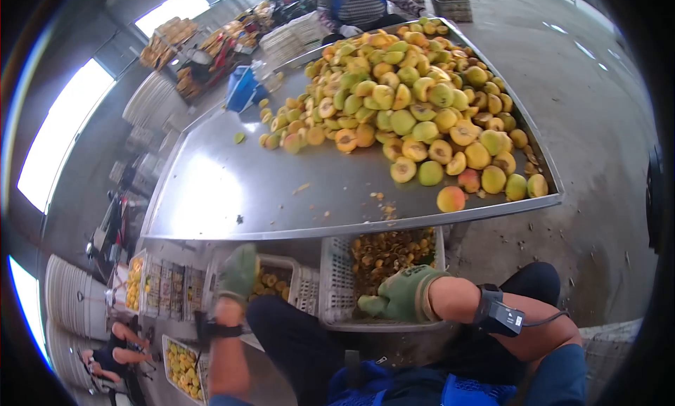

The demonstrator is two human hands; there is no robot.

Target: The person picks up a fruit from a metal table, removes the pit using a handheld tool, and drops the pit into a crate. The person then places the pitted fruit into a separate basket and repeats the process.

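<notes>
My left hand (pixel 239 271), in a green glove, is smeared by motion beside a white crate holding halved peaches (pixel 271 283); its fingers cannot be made out. In another green glove, my right hand (pixel 408 293) hovers over a white crate (pixel 337 279) of brown pits and scraps (pixel 390 255). Its fingers are curled in, and whatever they may hold is hidden. Beyond both hands, a large heap of yellow-green peaches (pixel 401 121), many cut in half with the pit hollow showing, lies on a metal table (pixel 281 195).
A raised rim edges the table. Across it sits another person (pixel 358 12) with a gloved hand near the heap. A blue container (pixel 242 89) stands at the table's left side. More peach crates (pixel 184 367) and a second person (pixel 123 353) are at lower left.
</notes>
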